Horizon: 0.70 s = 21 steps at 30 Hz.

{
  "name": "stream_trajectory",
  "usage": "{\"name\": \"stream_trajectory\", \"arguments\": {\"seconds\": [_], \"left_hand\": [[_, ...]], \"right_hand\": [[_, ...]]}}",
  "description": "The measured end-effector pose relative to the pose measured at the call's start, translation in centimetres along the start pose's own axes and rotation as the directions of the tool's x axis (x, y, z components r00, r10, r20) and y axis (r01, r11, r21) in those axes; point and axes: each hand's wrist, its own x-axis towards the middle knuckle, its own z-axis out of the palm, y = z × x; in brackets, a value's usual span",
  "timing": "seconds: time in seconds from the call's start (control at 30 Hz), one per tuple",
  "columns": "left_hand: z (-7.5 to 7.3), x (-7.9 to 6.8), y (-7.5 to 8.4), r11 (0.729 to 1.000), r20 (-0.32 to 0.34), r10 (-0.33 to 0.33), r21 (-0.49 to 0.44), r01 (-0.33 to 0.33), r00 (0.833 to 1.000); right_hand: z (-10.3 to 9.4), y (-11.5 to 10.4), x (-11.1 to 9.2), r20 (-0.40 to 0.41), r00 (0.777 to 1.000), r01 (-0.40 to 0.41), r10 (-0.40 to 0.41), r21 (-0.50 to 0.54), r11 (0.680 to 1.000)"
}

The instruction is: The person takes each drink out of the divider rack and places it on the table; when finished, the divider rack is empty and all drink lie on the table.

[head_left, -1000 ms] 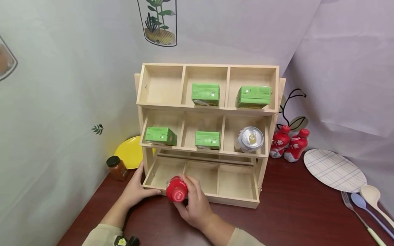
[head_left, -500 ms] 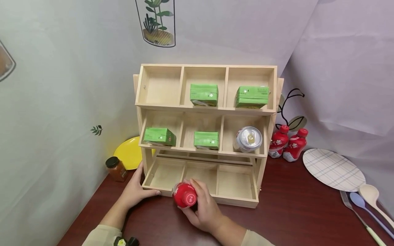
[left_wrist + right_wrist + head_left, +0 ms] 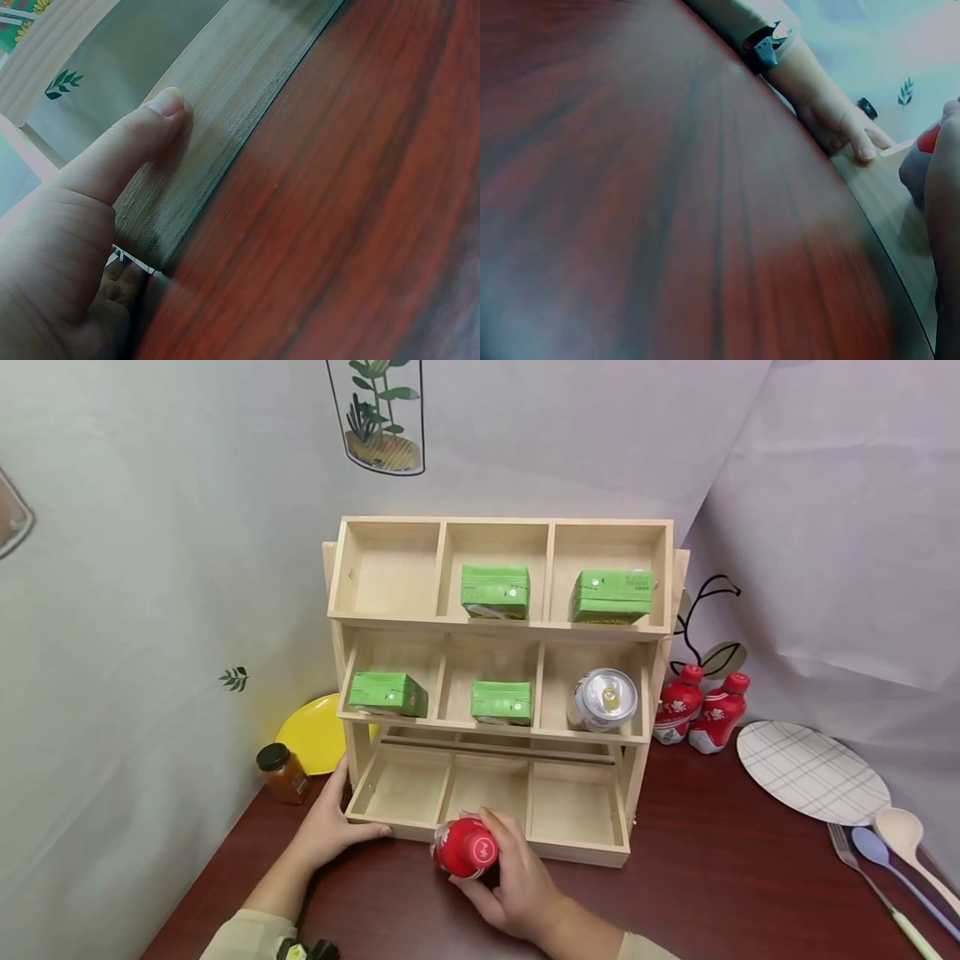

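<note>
My right hand (image 3: 521,887) holds a small red bottle (image 3: 459,847), its cap tilted toward me, in front of the bottom tier's middle section. My left hand (image 3: 326,827) grips the lower left corner of a three-tier wooden rack (image 3: 577,853). In the left wrist view the thumb (image 3: 142,131) lies straight on the front board (image 3: 214,97), with other fingers low at the corner. Only a bit of red bottle (image 3: 929,139) shows beside my right hand (image 3: 946,187) in the right wrist view. The bottom tier's compartments hold nothing.
Green cartons (image 3: 495,589) stand in the upper tiers, with a silver can (image 3: 606,697) at middle right. Left are a jar (image 3: 283,775) and yellow plate (image 3: 311,735). Right are two red bottles (image 3: 718,714), a checked plate (image 3: 813,772), a fork (image 3: 862,877) and spoons (image 3: 900,835).
My right hand has moved right with the red bottle, from the bottom tier's left section to in front of its middle section. My left hand stays at the rack's corner.
</note>
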Motion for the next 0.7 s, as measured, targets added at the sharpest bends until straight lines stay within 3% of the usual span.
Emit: {"name": "stream_trajectory", "arguments": {"seconds": [0.17, 0.33, 0.7], "left_hand": [[-0.3, -0.2, 1.7, 1.000, 0.004, -0.002, -0.028, 0.002, 1.000], [-0.7, -0.4, 3.7, 1.000, 0.017, -0.012, -0.001, 0.012, 1.000], [-0.4, -0.5, 3.7, 1.000, 0.013, -0.017, 0.026, 0.016, 1.000]], "right_hand": [[-1.4, -0.3, -0.3, 0.007, 1.000, -0.002, 0.002, 0.013, 1.000], [-2.6, -0.7, -0.4, 0.015, 1.000, -0.011, 0.011, 0.031, 0.999], [-4.6, -0.7, -1.4, 0.039, 0.999, 0.008, -0.010, 0.061, 0.998]]}}
